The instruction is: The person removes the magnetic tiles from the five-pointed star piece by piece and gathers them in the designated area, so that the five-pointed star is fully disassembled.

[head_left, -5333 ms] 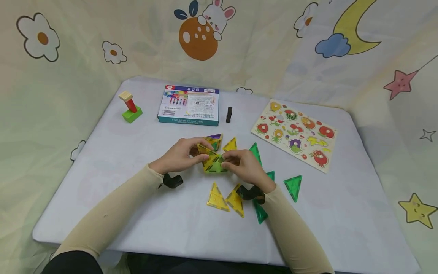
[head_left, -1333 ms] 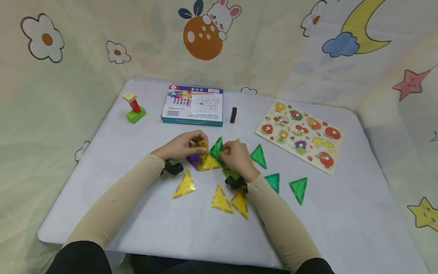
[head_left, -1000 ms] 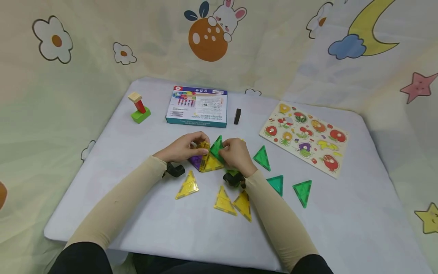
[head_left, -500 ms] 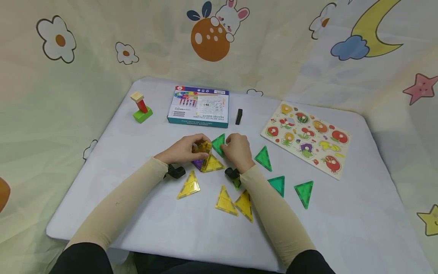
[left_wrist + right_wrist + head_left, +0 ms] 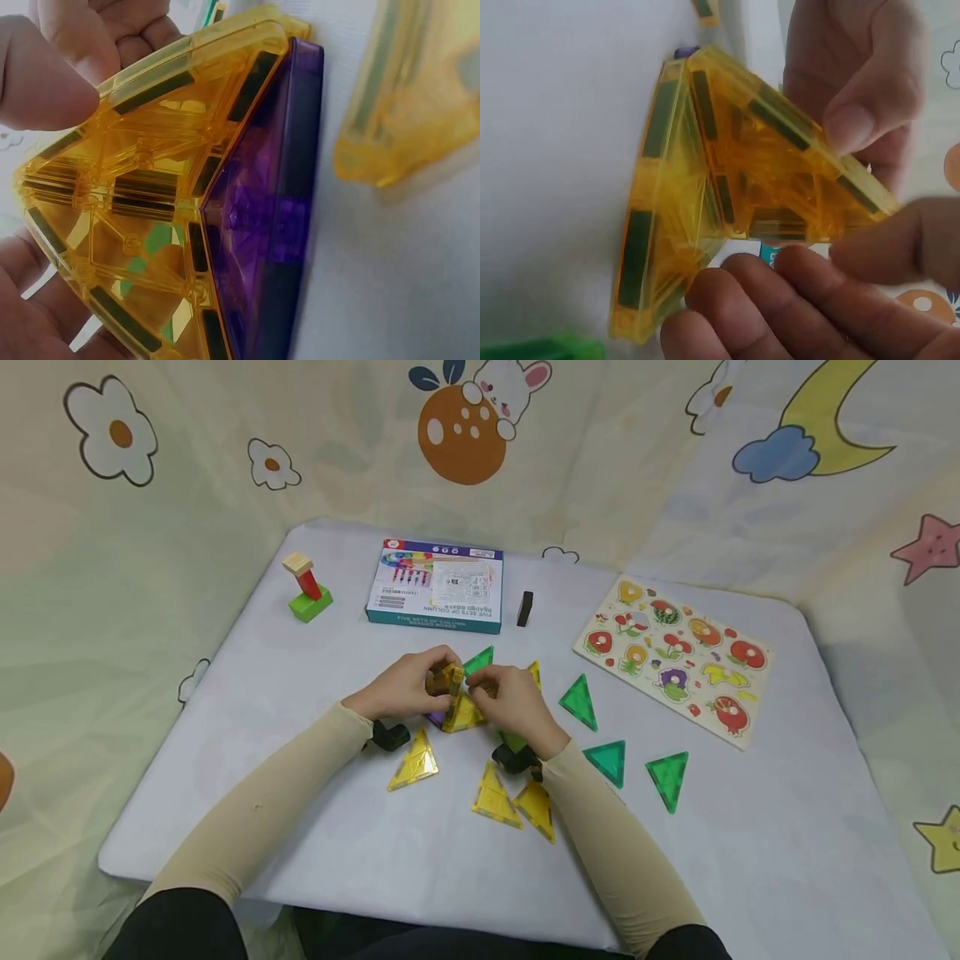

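Note:
My left hand (image 5: 403, 685) grips joined yellow triangular magnetic tiles (image 5: 150, 225), thumb on one side and fingers on the other. A purple tile (image 5: 259, 217) is attached to them at the table side. A second yellow face of this build (image 5: 467, 713) slopes down toward the right hand. My right hand (image 5: 521, 703) comes in from the right, its thumb and curled fingers at the corner of the upper yellow tile (image 5: 780, 165). Behind that hand stands a green triangular tile (image 5: 480, 658), its lower part hidden. A light green tile (image 5: 513, 741) shows under the right wrist.
Loose yellow tiles (image 5: 416, 764) lie in front, another (image 5: 535, 672) behind the right hand. Several green tiles (image 5: 667, 781) lie to the right. Further back are a block stack (image 5: 309, 593), a box (image 5: 435, 589), a black block (image 5: 525, 608) and a fruit puzzle board (image 5: 656, 668).
One yellow tile has been set down front left. The right hand, lately at the green tile, has let go of it and moved to the yellow tiles. The left hand keeps its grip.

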Motion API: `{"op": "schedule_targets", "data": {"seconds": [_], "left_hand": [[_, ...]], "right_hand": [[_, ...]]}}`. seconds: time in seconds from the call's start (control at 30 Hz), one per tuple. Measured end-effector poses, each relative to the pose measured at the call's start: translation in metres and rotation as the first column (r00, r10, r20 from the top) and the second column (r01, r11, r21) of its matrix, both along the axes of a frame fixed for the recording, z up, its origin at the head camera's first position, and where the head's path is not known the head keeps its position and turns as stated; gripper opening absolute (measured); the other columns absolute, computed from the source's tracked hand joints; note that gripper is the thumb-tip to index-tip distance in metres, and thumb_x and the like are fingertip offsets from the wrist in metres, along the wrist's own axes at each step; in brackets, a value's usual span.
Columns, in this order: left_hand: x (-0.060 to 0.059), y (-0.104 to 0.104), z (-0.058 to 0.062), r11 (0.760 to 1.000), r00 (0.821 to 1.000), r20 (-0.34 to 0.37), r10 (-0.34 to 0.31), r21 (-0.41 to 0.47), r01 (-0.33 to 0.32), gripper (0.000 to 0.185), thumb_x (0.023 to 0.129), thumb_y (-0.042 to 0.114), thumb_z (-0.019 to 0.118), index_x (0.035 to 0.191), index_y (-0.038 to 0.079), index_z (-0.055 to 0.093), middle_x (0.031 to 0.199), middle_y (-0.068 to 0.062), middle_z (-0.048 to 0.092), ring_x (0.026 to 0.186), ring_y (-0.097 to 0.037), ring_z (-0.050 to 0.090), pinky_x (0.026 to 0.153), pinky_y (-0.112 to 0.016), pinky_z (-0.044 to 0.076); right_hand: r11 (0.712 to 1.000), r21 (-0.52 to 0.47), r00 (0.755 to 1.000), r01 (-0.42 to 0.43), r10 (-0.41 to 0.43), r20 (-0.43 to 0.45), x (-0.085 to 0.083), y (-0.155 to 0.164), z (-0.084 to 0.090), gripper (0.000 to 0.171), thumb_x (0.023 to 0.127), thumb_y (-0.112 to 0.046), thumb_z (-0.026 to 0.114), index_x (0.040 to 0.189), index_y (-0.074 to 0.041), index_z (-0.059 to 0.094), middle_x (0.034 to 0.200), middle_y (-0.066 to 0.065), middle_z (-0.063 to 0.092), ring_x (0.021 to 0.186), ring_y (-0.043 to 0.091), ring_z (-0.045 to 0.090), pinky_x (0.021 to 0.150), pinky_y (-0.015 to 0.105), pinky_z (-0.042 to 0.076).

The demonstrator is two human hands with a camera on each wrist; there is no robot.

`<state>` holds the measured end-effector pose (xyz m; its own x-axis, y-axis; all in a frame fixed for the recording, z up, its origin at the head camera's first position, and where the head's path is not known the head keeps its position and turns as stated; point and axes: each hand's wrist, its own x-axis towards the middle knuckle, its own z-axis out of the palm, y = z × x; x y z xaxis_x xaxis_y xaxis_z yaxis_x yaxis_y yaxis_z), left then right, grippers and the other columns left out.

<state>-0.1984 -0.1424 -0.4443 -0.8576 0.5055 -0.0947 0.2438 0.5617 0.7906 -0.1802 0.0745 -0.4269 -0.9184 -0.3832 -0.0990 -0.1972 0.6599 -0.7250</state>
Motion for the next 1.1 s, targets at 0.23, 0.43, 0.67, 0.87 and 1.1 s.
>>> {"op": "schedule_targets", "data": {"seconds": [0.23,0.43,0.67,0.87,1.1], "left_hand": [[-0.001,0.003,0.001,1.000,0.999,-0.028,0.015,-0.005,-0.015,0.041,0.083,0.017,0.074,0.119,0.022,0.054,0.114,-0.002,0.069,0.100,-0.022,0.061,0.092,-0.037,0.052],[0.002,0.008,0.000,0.999,0.998,-0.038,0.043,0.008,-0.043,0.044,0.079,0.017,0.077,0.116,0.020,0.053,0.111,-0.005,0.069,0.096,-0.023,0.061,0.088,-0.036,0.052],[0.003,0.011,0.002,0.997,0.996,-0.032,0.080,0.011,-0.080,0.044,0.078,0.021,0.076,0.115,0.022,0.054,0.108,-0.007,0.067,0.094,-0.025,0.060,0.083,-0.038,0.053],[0.001,0.009,0.003,0.997,0.997,-0.028,0.078,0.003,-0.078,0.042,0.079,0.018,0.074,0.116,0.021,0.054,0.115,-0.006,0.068,0.099,-0.025,0.061,0.090,-0.041,0.054],[0.001,0.008,0.002,0.998,0.997,-0.029,0.070,0.007,-0.069,0.041,0.079,0.016,0.074,0.115,0.021,0.055,0.116,-0.006,0.069,0.100,-0.025,0.062,0.092,-0.043,0.055]], "right_hand": [[0.994,0.101,0.999,-0.038,0.041,-0.031,0.007,-0.010,0.001,0.034,0.089,-0.028,0.082,0.113,-0.004,0.076,0.103,0.008,0.079,0.091,0.020,0.074,0.083,0.032,0.062],[0.988,0.150,0.993,0.029,-0.012,-0.114,0.012,-0.019,0.000,0.032,0.088,-0.027,0.084,0.107,-0.003,0.075,0.097,0.009,0.078,0.087,0.020,0.073,0.079,0.033,0.062],[0.989,0.122,0.994,0.086,-0.077,-0.079,0.014,-0.024,0.004,0.055,0.088,-0.028,0.084,0.132,-0.004,0.063,0.098,0.010,0.079,0.086,0.023,0.074,0.077,0.035,0.062],[0.993,0.099,0.998,0.057,-0.055,-0.029,0.012,-0.025,0.008,0.052,0.089,-0.025,0.082,0.132,-0.002,0.063,0.098,0.010,0.081,0.089,0.025,0.077,0.093,0.041,0.058],[0.993,0.113,0.999,0.037,-0.037,0.002,0.010,-0.025,0.012,0.051,0.089,-0.023,0.081,0.131,-0.001,0.062,0.097,0.010,0.082,0.091,0.027,0.077,0.101,0.045,0.052]]}}
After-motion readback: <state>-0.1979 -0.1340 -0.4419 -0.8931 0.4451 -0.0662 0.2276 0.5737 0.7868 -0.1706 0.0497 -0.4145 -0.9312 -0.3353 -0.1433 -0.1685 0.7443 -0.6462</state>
